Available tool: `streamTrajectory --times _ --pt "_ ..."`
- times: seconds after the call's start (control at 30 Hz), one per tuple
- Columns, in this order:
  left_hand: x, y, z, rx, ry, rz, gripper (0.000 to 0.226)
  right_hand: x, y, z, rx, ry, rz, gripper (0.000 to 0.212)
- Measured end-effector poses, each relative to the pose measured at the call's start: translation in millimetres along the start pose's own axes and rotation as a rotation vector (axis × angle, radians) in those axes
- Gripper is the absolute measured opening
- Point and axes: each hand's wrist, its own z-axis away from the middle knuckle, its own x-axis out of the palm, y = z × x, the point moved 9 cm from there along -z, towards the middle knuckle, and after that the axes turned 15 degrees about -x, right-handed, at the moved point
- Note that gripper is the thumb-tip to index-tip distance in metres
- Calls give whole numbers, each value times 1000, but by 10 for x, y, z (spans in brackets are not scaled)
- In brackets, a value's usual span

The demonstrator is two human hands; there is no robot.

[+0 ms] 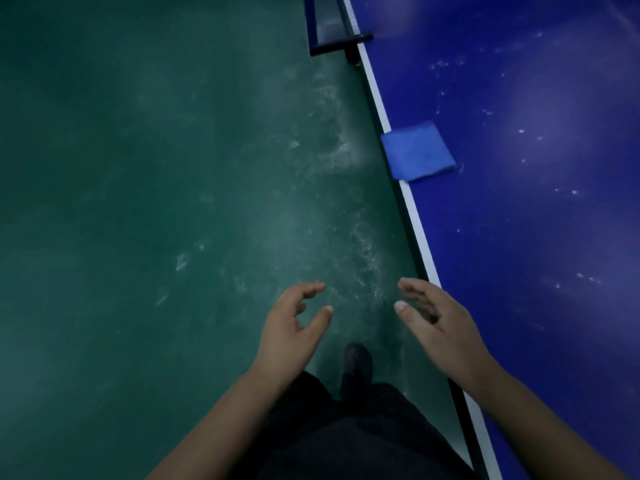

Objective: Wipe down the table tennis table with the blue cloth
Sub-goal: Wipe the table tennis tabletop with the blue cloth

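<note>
Blue cloth (417, 151) is lying folded on the table tennis table (540, 209), at its white edge, well beyond both hands; left hand (294, 329) and right hand (440, 323) are hovering empty, fingers loosely spread.

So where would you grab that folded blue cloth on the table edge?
Probably from above with the right hand, the nearer one: the blue cloth lies flat and folded across the white line of the table, so lay the fingers on top, thumb under the overhanging left edge, and pinch the layers together.
</note>
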Motion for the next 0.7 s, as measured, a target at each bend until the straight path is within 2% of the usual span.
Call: streamTrajectory --times 0.27,0.4,0.57,0.7 --pt "208 666 -1717 87 -123 -83 34 -215 110 -1460 72 152 23 37" --pt "344 1016 -2583 194 -171 -103 37 -324 223 -2134 118 283 113 33" --pt "698 1391 -3565 294 -274 -125 30 -468 474 -2930 133 404 260 35" --pt "1134 1609 -4210 342 -339 -197 34 -553 840 -3530 163 357 466 45"
